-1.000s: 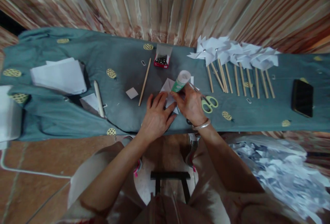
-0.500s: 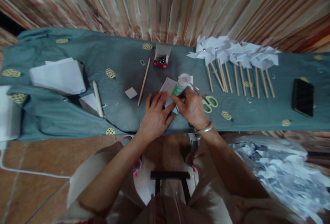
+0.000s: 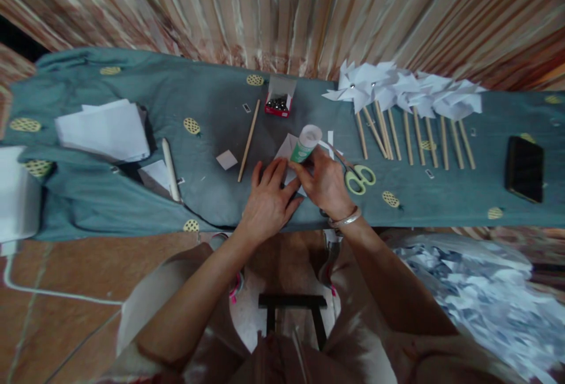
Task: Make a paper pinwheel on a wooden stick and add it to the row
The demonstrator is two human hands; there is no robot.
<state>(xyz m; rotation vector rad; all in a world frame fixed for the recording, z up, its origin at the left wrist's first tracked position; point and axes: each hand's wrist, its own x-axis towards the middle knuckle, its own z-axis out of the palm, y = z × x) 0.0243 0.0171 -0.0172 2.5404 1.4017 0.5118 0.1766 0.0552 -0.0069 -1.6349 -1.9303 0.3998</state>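
My left hand (image 3: 270, 197) lies with fingers spread on a piece of white folded paper (image 3: 285, 146), pressing it to the cloth. In my right hand (image 3: 327, 185) is a green and white glue stick (image 3: 303, 145), tilted, its lower end down at the paper. The fingers hide the spot where it meets the sheet. Right of that hand are scissors (image 3: 359, 179) with light green handles, near some white paper strips (image 3: 331, 137). To the left lie a wooden stick (image 3: 249, 141) and a small paper square (image 3: 226, 159).
A red box of pushpins (image 3: 278, 105) stands behind. Paper pinwheels (image 3: 410, 89) on sticks line the back right, with a phone (image 3: 525, 169) farther right. On the left are a paper stack (image 3: 103, 131) and a white pen-like tool (image 3: 171, 169). A bag of paper scraps (image 3: 481, 295) sits below right.
My right hand has moved the glue stick a little to the left over the paper. My left hand stays pressed on the sheet. The view has shifted slightly.
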